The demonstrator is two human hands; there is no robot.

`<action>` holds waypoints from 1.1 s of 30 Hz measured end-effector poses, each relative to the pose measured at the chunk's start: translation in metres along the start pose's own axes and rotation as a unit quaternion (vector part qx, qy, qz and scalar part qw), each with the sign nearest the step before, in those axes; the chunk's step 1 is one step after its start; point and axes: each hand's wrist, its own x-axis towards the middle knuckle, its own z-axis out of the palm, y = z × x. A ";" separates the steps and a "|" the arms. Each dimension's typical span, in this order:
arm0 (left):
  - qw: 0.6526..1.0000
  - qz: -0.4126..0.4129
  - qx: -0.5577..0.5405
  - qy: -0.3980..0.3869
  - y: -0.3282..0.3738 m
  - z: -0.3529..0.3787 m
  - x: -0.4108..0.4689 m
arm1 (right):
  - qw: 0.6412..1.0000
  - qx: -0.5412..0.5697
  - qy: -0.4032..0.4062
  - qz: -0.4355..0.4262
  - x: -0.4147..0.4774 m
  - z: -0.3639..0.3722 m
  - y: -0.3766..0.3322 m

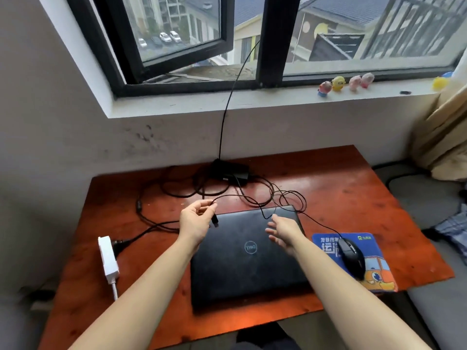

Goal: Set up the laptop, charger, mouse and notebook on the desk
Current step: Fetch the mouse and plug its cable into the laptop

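Head view: one closed laptop (249, 253) lies on the desk (353, 188), its near edge close to the desk's front edge. Behind it sits one charger brick (228, 171) among looped black cables (138, 207). Right of it is one mouse (351, 256) on one mouse pad (379, 275) whose near corner reaches the desk edge. Left of it is one white power strip (108, 256), with bare wood between. The left hand (195, 222), over the laptop's far left corner, pinches a thin cable end, its plug (215, 221) dangling. The right hand (284, 232) hovers above the lid, fingers spread, holding nothing.
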 end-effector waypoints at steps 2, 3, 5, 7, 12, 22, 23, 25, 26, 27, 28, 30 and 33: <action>1.000 -0.014 -0.002 0.012 -0.009 0.001 0.007 | 1.000 0.002 0.006 0.019 0.019 0.004 -0.007; 1.000 -0.023 0.000 0.017 -0.015 0.002 0.012 | 0.999 0.003 0.006 0.039 0.030 0.006 -0.011; 0.999 -0.046 0.013 0.021 -0.028 0.002 0.020 | 0.997 0.013 0.004 0.074 0.051 0.012 -0.015; 0.996 -0.072 0.030 0.040 -0.042 0.001 0.030 | 0.996 0.008 0.000 0.091 0.076 0.019 -0.019; 0.951 -0.163 0.068 0.252 -0.079 -0.012 0.051 | 0.995 0.060 0.035 0.068 0.127 0.021 -0.049; 0.894 -0.244 0.117 0.356 -0.106 -0.051 0.059 | 0.948 0.285 0.139 0.030 0.167 0.001 -0.091; 0.891 -0.247 0.125 0.359 -0.108 -0.058 0.059 | 0.945 0.288 0.152 0.031 0.169 -0.006 -0.092; 0.897 -0.246 0.137 0.340 -0.111 -0.066 0.059 | 0.940 0.292 0.177 0.023 0.170 -0.015 -0.093; 0.904 -0.245 0.142 0.321 -0.112 -0.067 0.059 | 0.938 0.297 0.178 0.016 0.170 -0.015 -0.093; 0.910 -0.246 0.144 0.300 -0.113 -0.066 0.059 | 0.940 0.298 0.164 0.008 0.170 -0.015 -0.093; 0.917 -0.248 0.141 0.278 -0.113 -0.065 0.059 | 0.947 0.292 0.136 0.004 0.170 -0.013 -0.091; 0.929 -0.249 0.118 0.246 -0.110 -0.064 0.055 | 0.964 0.256 0.066 0.023 0.166 -0.006 -0.084; 0.932 -0.248 0.067 0.256 -0.102 -0.066 0.051 | 0.984 0.167 -0.023 0.053 0.153 0.009 -0.071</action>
